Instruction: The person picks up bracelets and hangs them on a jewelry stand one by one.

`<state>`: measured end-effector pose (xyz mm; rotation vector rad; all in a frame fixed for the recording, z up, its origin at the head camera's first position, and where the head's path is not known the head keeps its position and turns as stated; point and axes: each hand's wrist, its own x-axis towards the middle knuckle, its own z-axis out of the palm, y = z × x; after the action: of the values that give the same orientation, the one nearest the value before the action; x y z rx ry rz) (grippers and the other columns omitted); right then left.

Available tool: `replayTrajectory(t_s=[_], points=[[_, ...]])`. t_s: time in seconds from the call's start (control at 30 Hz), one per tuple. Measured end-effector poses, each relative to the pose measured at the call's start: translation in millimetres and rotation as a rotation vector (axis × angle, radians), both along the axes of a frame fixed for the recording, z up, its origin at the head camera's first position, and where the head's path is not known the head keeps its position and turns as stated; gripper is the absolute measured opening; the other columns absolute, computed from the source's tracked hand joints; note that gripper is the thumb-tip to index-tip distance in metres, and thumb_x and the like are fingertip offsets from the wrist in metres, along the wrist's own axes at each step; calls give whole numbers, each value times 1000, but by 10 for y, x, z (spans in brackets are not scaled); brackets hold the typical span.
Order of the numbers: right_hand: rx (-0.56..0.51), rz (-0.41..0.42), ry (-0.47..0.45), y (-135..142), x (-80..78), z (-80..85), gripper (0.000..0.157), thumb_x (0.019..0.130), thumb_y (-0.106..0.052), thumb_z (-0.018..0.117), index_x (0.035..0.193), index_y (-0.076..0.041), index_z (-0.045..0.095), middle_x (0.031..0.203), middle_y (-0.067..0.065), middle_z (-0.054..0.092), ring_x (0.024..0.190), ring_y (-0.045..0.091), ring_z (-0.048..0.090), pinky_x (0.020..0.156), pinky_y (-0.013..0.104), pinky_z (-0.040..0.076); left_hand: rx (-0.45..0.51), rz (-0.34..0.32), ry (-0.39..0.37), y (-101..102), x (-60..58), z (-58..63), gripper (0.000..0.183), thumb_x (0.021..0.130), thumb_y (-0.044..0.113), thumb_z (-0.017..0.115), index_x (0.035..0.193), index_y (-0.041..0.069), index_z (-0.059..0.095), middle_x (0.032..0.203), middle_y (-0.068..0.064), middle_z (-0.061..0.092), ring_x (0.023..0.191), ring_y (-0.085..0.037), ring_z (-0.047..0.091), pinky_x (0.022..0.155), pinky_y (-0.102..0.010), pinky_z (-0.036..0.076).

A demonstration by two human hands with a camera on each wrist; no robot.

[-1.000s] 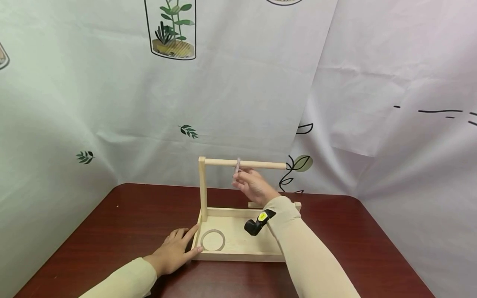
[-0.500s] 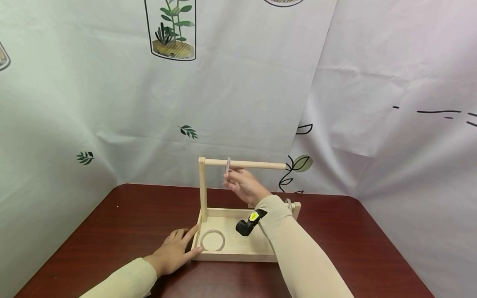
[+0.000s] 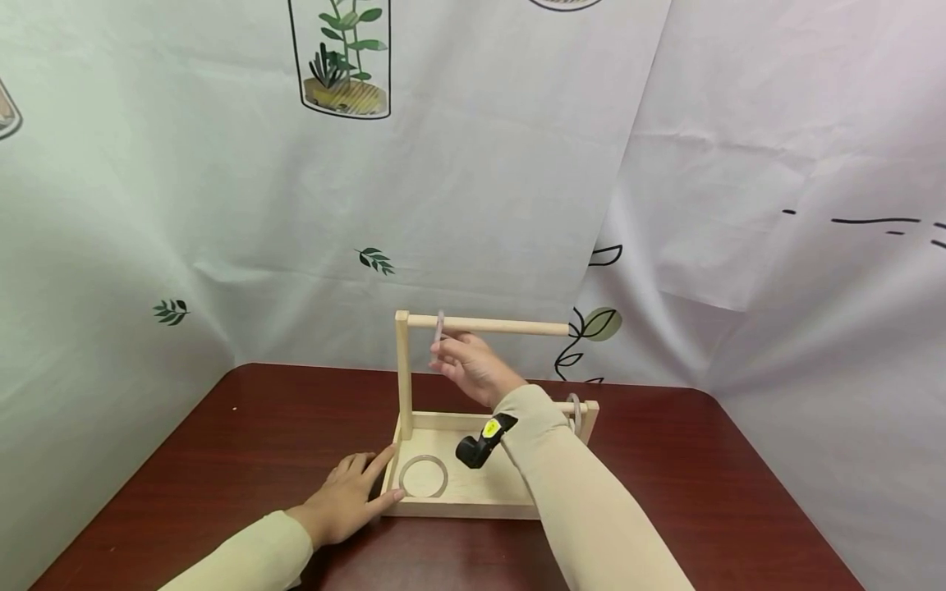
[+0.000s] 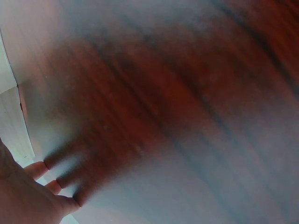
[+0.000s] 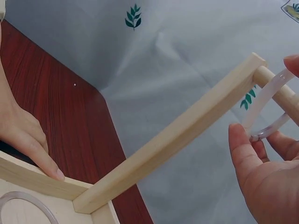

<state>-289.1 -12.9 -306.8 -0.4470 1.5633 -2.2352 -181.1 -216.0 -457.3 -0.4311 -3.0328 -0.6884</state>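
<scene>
Red-brown surface (image 3: 296, 427), white cloth (image 3: 473, 205) behind. R hand (image 3: 473, 365) pinches ring (image 5: 267, 97), threaded round bar (image 3: 510, 326) nr post (image 3: 404, 369); L hand (image 3: 347, 497), fingers extended, touches tray (image 3: 473, 510). Step: prob. placing ring; next likely needs release.

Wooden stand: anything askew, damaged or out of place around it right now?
The stand shows no obvious damage or tilt. One ring lies flat in the tray; it seems odd only because another ring hangs on the lower rod and the right hand holds a third ring around the upper rod.
</scene>
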Motion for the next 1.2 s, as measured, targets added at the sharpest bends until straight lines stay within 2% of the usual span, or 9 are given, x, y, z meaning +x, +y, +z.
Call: replayTrajectory(t_s=[0.07, 0.13, 0.3, 0.4, 0.6, 0.87, 1.2], points=[[8, 4, 2, -15, -4, -2, 60, 87, 1, 51, 144, 6, 31, 122, 8, 43, 92, 12, 49, 99, 36, 42, -10, 11, -14, 2, -5, -1, 74, 93, 63, 45, 153, 22, 29, 134, -24, 44, 128, -48, 36, 101, -65, 27], [17, 9, 2, -26, -4, -3, 60, 88, 1, 51, 144, 6, 31, 122, 7, 43, 92, 12, 49, 100, 37, 42, -7, 14, -18, 6, -6, 7, 74, 93, 63, 46, 152, 21, 30, 134, -23, 44, 128, -49, 36, 101, -66, 27], [25, 23, 7, -54, 7, -1, 59, 88, 1, 50, 144, 6, 32, 110, 4, 45, 86, 11, 49, 82, 25, 47, 2, 17, -41, 12, -5, 32, 75, 93, 62, 48, 152, 19, 31, 135, -24, 44, 129, -49, 35, 102, -66, 26], [19, 26, 6, -73, 14, 0, 59, 88, 1, 50, 144, 6, 33, 111, 4, 45, 86, 11, 49, 79, 23, 47, -5, 23, -35, 9, -1, 20, 76, 92, 64, 47, 152, 21, 30, 136, -22, 43, 130, -47, 35, 102, -65, 26], [25, 19, 3, -99, 20, -6, 58, 88, 0, 52, 143, 4, 34, 125, 7, 45, 96, 16, 49, 85, 27, 46, 9, 22, -14, 1, -6, -13, 75, 92, 63, 47, 152, 20, 31, 135, -23, 44, 129, -48, 36, 101, -66, 27], [48, 12, -5, -93, 12, -18, 61, 89, -1, 52, 146, 5, 31, 135, 10, 41, 103, 15, 48, 103, 40, 39, -2, 26, -6, 1, -13, -36, 75, 92, 64, 47, 151, 20, 32, 133, -22, 45, 128, -47, 37, 101, -66, 28], [59, -6, 2, -90, 6, -39, 62, 90, -3, 52, 147, 2, 30, 150, 16, 32, 118, 20, 44, 103, 40, 40, -15, 29, 8, -5, -32, -75, 75, 92, 63, 47, 151, 20, 32, 133, -21, 46, 128, -47, 37, 100, -66, 29]])
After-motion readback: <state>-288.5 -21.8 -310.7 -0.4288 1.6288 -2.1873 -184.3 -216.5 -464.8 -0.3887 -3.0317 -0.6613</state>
